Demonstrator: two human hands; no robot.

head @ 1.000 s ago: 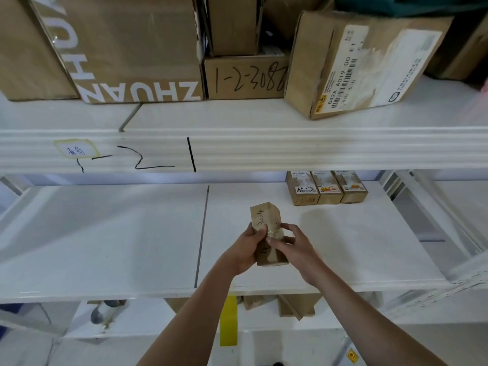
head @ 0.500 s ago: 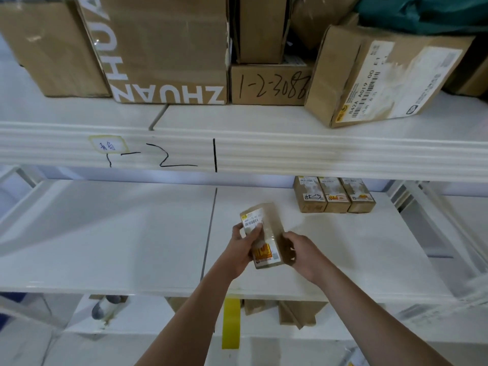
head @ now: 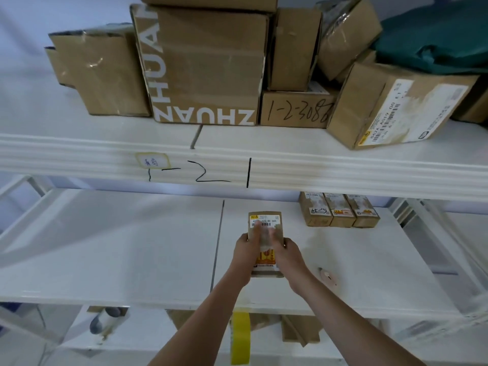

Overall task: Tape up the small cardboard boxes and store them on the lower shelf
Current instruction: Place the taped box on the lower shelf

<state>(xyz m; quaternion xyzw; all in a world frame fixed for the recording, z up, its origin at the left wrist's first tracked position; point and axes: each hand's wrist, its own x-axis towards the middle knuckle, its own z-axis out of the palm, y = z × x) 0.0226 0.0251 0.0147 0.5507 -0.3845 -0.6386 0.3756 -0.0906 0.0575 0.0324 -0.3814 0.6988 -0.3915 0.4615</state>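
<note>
Head view: both hands hold a small box point(head: 265, 228) label-up over the lower shelf point(head: 132, 254). Left hand point(head: 247, 248) grips its left side, right hand point(head: 286, 250) its right, with fingers over the top face; they are blurred, so the exact grip is unclear. Beyond the right hand, three boxes point(head: 340, 211) sit in a touching row at the shelf's back. Just right of the right wrist lies a tape roll point(head: 328, 278). Above, large cartons point(head: 208, 70) fill the upper shelf.

Head view, close, facing shelves point(head: 343, 165)
</note>
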